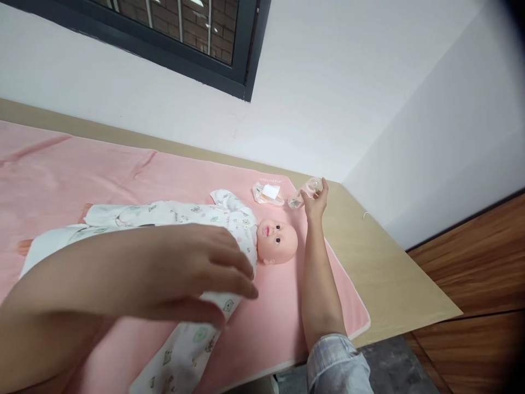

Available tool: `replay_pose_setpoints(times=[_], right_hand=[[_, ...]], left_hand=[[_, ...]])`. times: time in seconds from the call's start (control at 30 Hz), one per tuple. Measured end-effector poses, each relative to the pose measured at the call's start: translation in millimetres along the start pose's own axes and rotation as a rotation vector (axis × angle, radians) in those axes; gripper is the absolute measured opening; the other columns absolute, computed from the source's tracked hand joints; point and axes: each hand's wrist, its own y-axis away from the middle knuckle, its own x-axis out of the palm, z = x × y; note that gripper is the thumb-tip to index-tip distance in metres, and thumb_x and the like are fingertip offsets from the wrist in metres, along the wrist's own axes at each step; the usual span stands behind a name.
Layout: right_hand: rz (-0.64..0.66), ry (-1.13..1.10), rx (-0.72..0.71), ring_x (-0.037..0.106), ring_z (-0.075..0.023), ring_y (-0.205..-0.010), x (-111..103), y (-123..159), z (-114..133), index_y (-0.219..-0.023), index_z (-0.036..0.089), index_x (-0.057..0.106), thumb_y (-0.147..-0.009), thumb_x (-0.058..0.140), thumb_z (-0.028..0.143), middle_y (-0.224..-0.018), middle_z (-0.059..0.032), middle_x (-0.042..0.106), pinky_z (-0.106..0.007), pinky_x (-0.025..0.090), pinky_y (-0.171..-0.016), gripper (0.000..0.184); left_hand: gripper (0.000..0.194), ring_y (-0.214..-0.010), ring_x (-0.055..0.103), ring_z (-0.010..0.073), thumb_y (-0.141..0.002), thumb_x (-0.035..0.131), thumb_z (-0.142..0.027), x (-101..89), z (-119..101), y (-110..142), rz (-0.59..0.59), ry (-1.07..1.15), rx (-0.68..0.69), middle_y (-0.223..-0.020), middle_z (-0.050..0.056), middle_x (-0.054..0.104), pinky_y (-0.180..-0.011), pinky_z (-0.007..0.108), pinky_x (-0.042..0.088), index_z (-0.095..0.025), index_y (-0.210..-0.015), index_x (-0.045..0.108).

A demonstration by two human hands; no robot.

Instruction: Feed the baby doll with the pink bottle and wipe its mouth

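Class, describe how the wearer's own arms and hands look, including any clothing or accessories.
Both the left hand and the right hand are bare, with no gloves, rings or watch visible. The right arm has a pale blue, denim-like sleeve ending near the elbow; no sleeve shows on the left.

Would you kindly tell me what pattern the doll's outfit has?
The outfit is white with small scattered prints; head view.
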Motion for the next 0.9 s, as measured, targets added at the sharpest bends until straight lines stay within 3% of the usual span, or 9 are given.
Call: replay_pose_setpoints(times=[0.1,0.3,0.47,0.63,0.77,0.9], right_hand=[[0.070,-0.132,-0.058,0.062,-0.0185,-0.104,1.5,1.6,27.0,-0.147,0.024,0.026,-0.071,0.067,0.030,-0.126,-0.0108,0.055,-0.032,0.051,-0.089,0.087],[0.297,-0.395,-0.090,0.061,-0.0200,-0.107,6.6,39.0,103.9,-0.143,0.030,0.031,-0.064,0.077,0.034,-0.130,-0.0093,0.054,-0.036,0.052,-0.091,0.092],[0.524,-0.499,-0.162,0.055,-0.0229,-0.121,15.2,89.1,153.0,-0.145,0.036,0.029,-0.071,0.075,0.042,-0.138,-0.0079,0.050,-0.040,0.053,-0.095,0.087],[0.626,-0.579,-0.175,0.051,-0.0237,-0.129,24.0,117.7,169.5,-0.147,0.039,0.024,-0.074,0.074,0.047,-0.144,-0.0058,0.044,-0.043,0.054,-0.097,0.089],[0.629,-0.624,-0.169,0.049,-0.0237,-0.131,27.6,123.2,171.4,-0.144,0.036,0.031,-0.074,0.075,0.044,-0.144,-0.0051,0.044,-0.043,0.053,-0.101,0.083],[0.618,-0.643,-0.170,0.048,-0.0234,-0.131,30.5,123.7,170.3,-0.140,0.033,0.037,-0.073,0.075,0.045,-0.142,-0.0055,0.046,-0.043,0.050,-0.104,0.078]], left_hand=[[0.030,-0.115,0.058,0.0191,-0.098,0.053,-0.027,-13.4,20.4,-14.1,0.010,0.167,-0.023,-0.127,0.002,0.062,-0.096,0.025,0.047,-0.029,-0.127,0.061],[0.042,-0.120,0.054,0.0228,-0.097,0.056,-0.035,2.4,58.0,-21.5,-0.367,0.077,-0.390,-0.137,0.000,0.054,-0.099,0.031,0.045,-0.031,-0.138,0.049],[0.062,-0.118,0.055,0.0234,-0.092,0.062,-0.043,15.0,68.9,-26.9,-0.479,0.096,-0.503,-0.142,0.001,0.049,-0.095,0.032,0.047,-0.033,-0.146,0.034],[0.056,-0.114,0.058,0.0239,-0.087,0.067,-0.037,16.2,70.0,-32.3,-0.535,0.094,-0.522,-0.137,0.000,0.054,-0.092,0.032,0.047,-0.029,-0.138,0.044],[0.052,-0.108,0.061,0.0245,-0.082,0.066,-0.027,16.3,68.3,-34.0,-0.564,0.039,-0.552,-0.130,-0.001,0.060,-0.085,0.032,0.048,-0.027,-0.132,0.050],[0.055,-0.107,0.062,0.0244,-0.079,0.066,-0.028,16.8,68.0,-34.0,-0.585,0.006,-0.547,-0.127,0.000,0.062,-0.085,0.031,0.048,-0.025,-0.132,0.050]])
